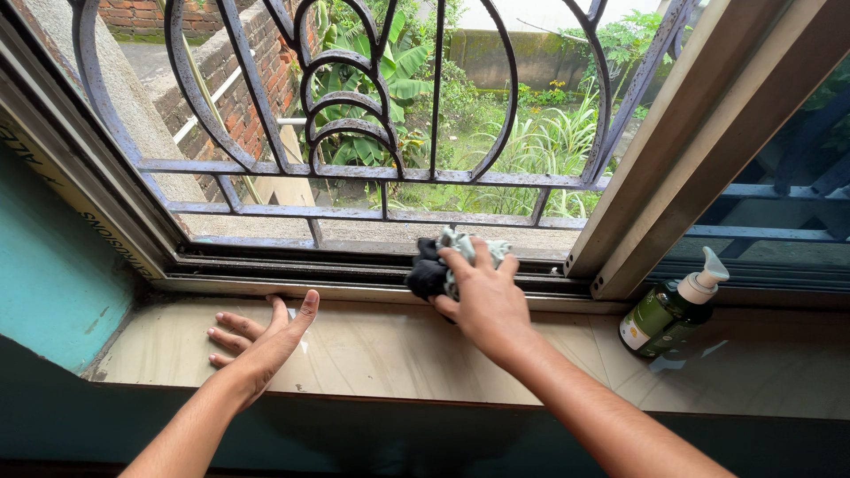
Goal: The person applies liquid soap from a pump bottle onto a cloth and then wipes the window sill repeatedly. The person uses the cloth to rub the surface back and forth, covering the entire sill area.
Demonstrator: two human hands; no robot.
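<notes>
My right hand grips a crumpled cloth, dark with pale green patches, and presses it into the metal window track at the bottom of the open window. My left hand lies flat on the beige stone sill, palm down, fingers spread, thumb pointing toward the track. It holds nothing.
A green pump bottle with a white pump stands tilted on the sill at the right, by the sliding window frame. A curved metal grille covers the opening; a garden lies beyond. A teal wall is at the left.
</notes>
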